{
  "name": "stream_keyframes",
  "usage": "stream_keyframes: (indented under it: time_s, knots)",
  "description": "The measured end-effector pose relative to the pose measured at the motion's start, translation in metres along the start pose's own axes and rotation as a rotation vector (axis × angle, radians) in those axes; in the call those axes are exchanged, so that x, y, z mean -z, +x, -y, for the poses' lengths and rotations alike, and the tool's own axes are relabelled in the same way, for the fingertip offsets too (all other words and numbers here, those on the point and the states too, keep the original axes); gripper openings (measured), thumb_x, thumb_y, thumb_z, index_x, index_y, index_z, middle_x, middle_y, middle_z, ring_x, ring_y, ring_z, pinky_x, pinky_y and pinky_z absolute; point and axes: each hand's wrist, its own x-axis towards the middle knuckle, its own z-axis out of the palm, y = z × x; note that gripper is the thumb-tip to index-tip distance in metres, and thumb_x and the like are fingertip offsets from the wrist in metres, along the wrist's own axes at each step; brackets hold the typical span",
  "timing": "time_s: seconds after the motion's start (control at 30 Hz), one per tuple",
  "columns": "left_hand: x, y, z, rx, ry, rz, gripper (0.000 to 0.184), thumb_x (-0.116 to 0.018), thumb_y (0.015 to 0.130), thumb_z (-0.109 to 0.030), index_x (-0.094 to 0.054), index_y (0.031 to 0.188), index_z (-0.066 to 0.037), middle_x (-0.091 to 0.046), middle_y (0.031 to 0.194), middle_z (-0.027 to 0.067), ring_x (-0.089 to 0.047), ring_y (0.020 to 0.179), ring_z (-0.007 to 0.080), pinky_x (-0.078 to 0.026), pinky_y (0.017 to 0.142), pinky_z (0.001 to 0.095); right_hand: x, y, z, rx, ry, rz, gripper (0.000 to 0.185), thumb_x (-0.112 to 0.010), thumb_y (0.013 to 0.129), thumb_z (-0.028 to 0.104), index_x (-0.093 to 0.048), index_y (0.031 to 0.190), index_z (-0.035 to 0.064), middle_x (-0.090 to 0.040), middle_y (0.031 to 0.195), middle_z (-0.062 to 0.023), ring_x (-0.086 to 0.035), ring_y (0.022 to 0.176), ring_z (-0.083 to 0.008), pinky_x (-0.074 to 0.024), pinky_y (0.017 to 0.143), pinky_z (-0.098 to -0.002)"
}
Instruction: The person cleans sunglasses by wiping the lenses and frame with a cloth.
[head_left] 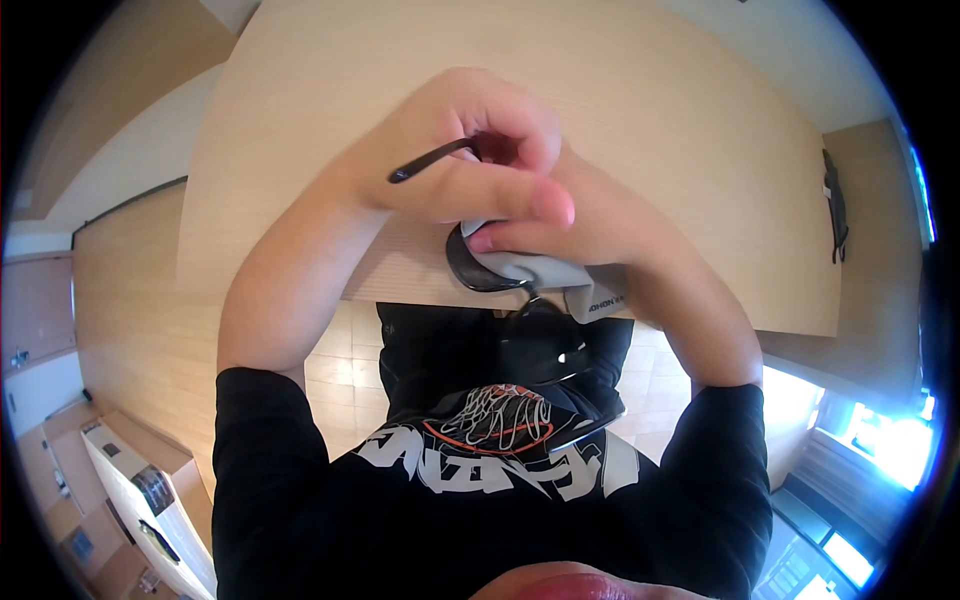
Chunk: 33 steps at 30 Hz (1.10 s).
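A pair of dark sunglasses (475,270) is held over the table's near edge, lenses hanging toward my lap. My left hand (480,150) is closed around one side of the frame, and a black temple arm sticks out past its wrist. Crossed beneath it, my right hand (560,236) pinches a light grey cloth (545,270) against the upper lens with its thumb. Dark lettering shows on the cloth's hanging corner. The second lens (545,340) hangs lower, in front of my black trousers. My left hand hides most of the right hand's fingers.
The pale wooden table (680,120) spreads out beyond my arms. A dark, thin object (834,205) lies at its right edge. A white-edged shelf or box (145,500) with items stands at lower left. Bright windows (885,435) are on the right.
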Motion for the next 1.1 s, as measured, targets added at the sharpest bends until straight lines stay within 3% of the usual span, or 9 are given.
stream_keyframes:
  time_s: [0.07,0.17,0.27,0.33,0.5,0.63,0.83,1.1]
  knots:
    - [-0.006,-0.002,0.009,-0.002,-0.158,0.002,0.051,-0.075,0.081,-0.041,-0.043,0.061,-0.007,-0.044,0.057,0.0007,-0.038,0.051,0.0101,-0.030,0.048,0.0248,0.010,0.000,0.006,-0.083,0.062,0.095,0.036,-0.080,0.071,0.021,-0.068,0.101,0.0059,-0.068,0.092,-0.0134,-0.063,0.086,-0.0274,-0.0498,0.084,-0.0367]
    - [-0.010,0.002,0.023,-0.145,-0.298,-0.081,0.046,-0.069,0.087,-0.040,-0.045,0.063,-0.009,-0.046,0.059,-0.0024,-0.041,0.053,0.0071,-0.032,0.049,0.0212,0.011,0.001,0.010,-0.005,0.145,0.010,0.040,-0.082,0.068,0.022,-0.068,0.100,0.0030,-0.068,0.090,-0.0152,-0.066,0.083,-0.0272,-0.0527,0.078,-0.0339]
    - [-0.022,0.002,0.012,-0.008,-0.252,-0.305,0.080,-0.044,0.069,-0.086,-0.041,0.061,-0.006,-0.040,0.054,0.0016,-0.036,0.048,0.0104,-0.027,0.046,0.0242,0.003,0.000,0.018,-0.110,0.097,-0.034,0.046,-0.084,0.064,0.024,-0.067,0.099,0.0007,-0.069,0.092,-0.0147,-0.066,0.086,-0.0268,-0.0519,0.082,-0.0340]
    - [-0.026,0.002,0.017,-0.027,-0.040,-0.378,0.088,-0.022,0.061,-0.093,-0.037,0.058,-0.007,-0.037,0.053,0.0006,-0.034,0.047,0.0116,-0.025,0.046,0.0254,-0.001,0.001,0.017,-0.046,0.101,-0.065,0.051,-0.088,0.059,0.025,-0.066,0.099,0.0016,-0.068,0.093,-0.0150,-0.065,0.088,-0.0273,-0.0518,0.084,-0.0339]
    - [-0.025,0.002,0.030,-0.195,0.037,-0.376,0.086,-0.018,0.065,-0.091,-0.034,0.056,-0.007,-0.035,0.053,-0.0005,-0.032,0.048,0.0113,-0.023,0.046,0.0265,-0.008,0.008,0.015,0.100,0.076,-0.097,0.051,-0.088,0.059,0.027,-0.066,0.098,0.0025,-0.068,0.094,-0.0143,-0.064,0.090,-0.0278,-0.0485,0.086,-0.0344]
    - [-0.028,0.003,0.014,0.019,0.228,-0.374,0.084,-0.015,0.072,-0.087,-0.035,0.058,-0.007,-0.034,0.055,-0.0012,-0.031,0.050,0.0099,-0.022,0.047,0.0264,-0.019,0.012,0.008,0.105,-0.042,-0.126,0.050,-0.087,0.060,0.031,-0.066,0.097,0.0034,-0.068,0.093,-0.0135,-0.062,0.090,-0.0282,-0.0440,0.089,-0.0349]
    - [-0.033,0.007,0.009,0.043,0.364,-0.463,0.081,-0.014,0.080,-0.082,-0.036,0.062,-0.007,-0.034,0.058,-0.0024,-0.031,0.053,0.0083,-0.022,0.048,0.0257,-0.023,0.008,-0.005,0.078,-0.126,-0.118,0.049,-0.085,0.062,0.036,-0.067,0.095,0.0049,-0.068,0.092,-0.0122,-0.060,0.091,-0.0288,-0.0372,0.092,-0.0358]
    - [-0.034,0.012,0.003,0.056,0.162,-0.507,0.081,-0.013,0.079,-0.083,-0.035,0.061,-0.007,-0.033,0.058,-0.0028,-0.031,0.052,0.0081,-0.021,0.047,0.0255,-0.009,0.003,0.026,-0.035,-0.364,-0.108,0.045,-0.080,0.067,0.040,-0.068,0.094,0.0050,-0.066,0.099,-0.0127,-0.053,0.100,-0.0285,-0.0346,0.092,-0.0355]
